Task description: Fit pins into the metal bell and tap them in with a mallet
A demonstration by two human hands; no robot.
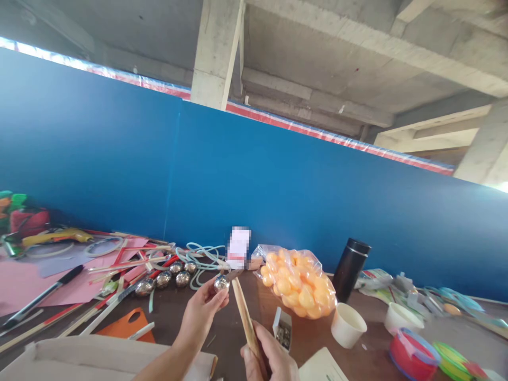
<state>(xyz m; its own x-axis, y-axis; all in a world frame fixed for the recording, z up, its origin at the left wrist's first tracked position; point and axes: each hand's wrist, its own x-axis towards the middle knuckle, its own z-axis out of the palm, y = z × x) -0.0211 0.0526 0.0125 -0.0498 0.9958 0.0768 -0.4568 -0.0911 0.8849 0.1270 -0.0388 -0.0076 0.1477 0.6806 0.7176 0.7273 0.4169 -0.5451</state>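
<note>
Pink paper sheets [24, 283] and loose sticks crowd table's left edge. Row of shiny steel balls [164, 279] lies just beyond. Left hand [200, 315] pinches small shiny metal ball [221, 283] in narrow fingertip grip, above bare brown tabletop [174, 309]. Right hand [270, 360], cut off by frame bottom, closed around flat wooden stick [244, 315] tilted up-left, tip near ball. Bag of orange balls [297, 283] close right. White paper cup [348, 325] beyond. Far-right items blurred.

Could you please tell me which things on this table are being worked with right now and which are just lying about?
In hand:
left hand pinching a metal ball
right hand gripping a wooden stick

Lying about:
bag of orange balls
black flask
paper cup
glue gun
</note>
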